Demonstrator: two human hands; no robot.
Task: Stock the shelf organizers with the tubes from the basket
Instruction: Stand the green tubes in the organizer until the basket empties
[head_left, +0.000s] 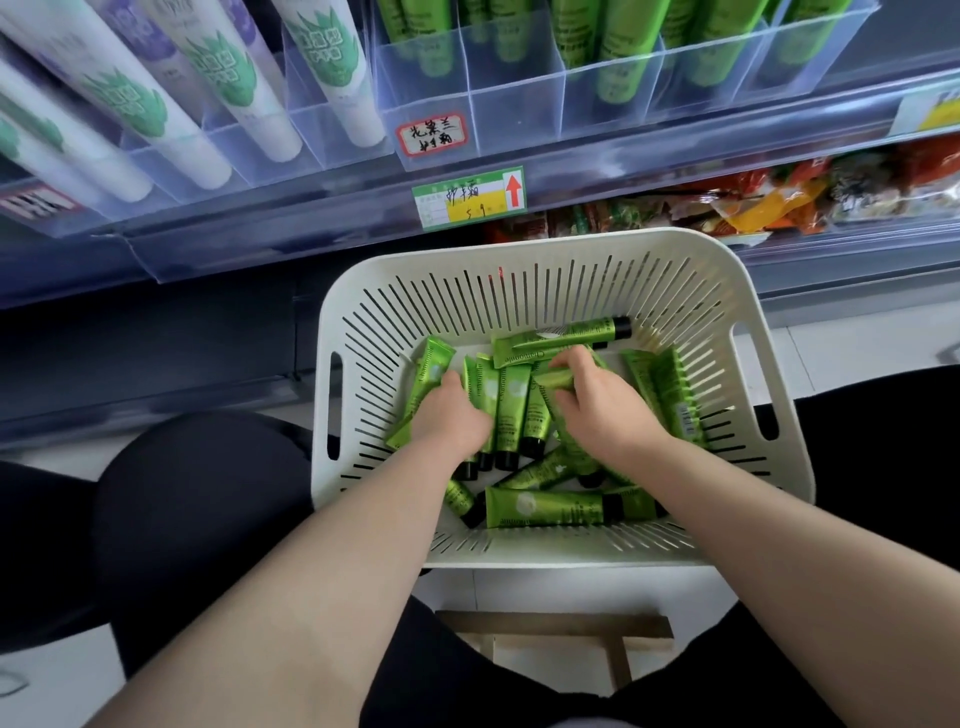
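Observation:
A white slotted basket (545, 291) sits in front of me, holding several green tubes with black caps (545, 506). Both my hands are down inside it. My left hand (449, 415) curls its fingers around green tubes at the basket's left side. My right hand (597, 400) grips a green tube (553, 380) near the middle of the pile. Above, clear shelf organizers (514, 104) hold more green tubes (618, 47) upright in their compartments; the leftmost compartments look less full.
To the left of the organizers stand white tubes with green leaf prints (228, 78) in clear dividers. A price label with a red arrow (470, 197) hangs on the shelf edge. Snack packets (779, 202) lie on the lower shelf. A wooden stool (561, 629) is below the basket.

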